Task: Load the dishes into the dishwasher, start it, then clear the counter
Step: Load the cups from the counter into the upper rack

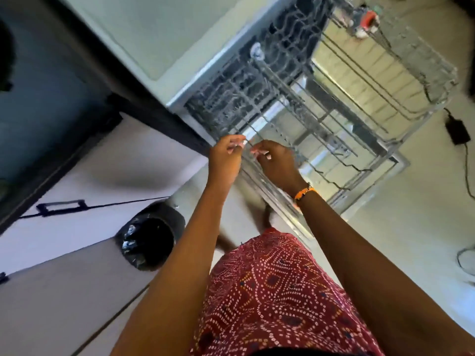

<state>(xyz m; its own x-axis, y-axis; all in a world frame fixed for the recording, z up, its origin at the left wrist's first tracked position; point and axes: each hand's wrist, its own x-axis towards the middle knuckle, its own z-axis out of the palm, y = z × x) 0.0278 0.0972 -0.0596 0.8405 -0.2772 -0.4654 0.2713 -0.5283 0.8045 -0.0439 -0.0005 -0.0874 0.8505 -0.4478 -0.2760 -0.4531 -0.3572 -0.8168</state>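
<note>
Dishwasher point(231, 80): stood open under the dark worktop point(77, 80), its wire rack point(334, 129) pulled out over the lowered door; the picture was blurred. At the rack's far end sat something red and white point(366, 20), too smeared to name.

Left hand point(226, 158): at the rack's near corner, fingers curled with the tips drawn together by a wire; whether they pinched it could not be told.

Right hand point(276, 163): just beside the left, over the same edge, fingers likewise curled, hold unclear. An orange band point(304, 193) circled its wrist.

Bin point(151, 237): black-lined, on the floor left of the person. Red patterned cloth point(277, 291) covered the legs. Black adapter point(457, 131) and cable lay right of the rack.
</note>
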